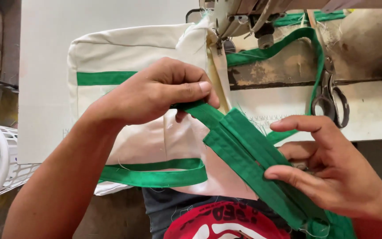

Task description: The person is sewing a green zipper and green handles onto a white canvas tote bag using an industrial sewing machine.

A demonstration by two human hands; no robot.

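While the left hand [155,90] pinches the folded green strap [244,152] above the cream bag [124,53] at the bench's near edge, right hand [328,170] fingers lie loose on it: keep the fold edges aligned, tension even

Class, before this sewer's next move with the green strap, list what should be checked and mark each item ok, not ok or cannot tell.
1. Left hand pinches the green strap: ok.
2. Right hand steadies the strap's folded layers with its fingertips: ok.
3. Strap edges aligned: cannot tell.
4. Cream bag sits at the sewing machine head: ok.
5. Scissors lie clear of both hands: ok.
6. Needle threaded: cannot tell.
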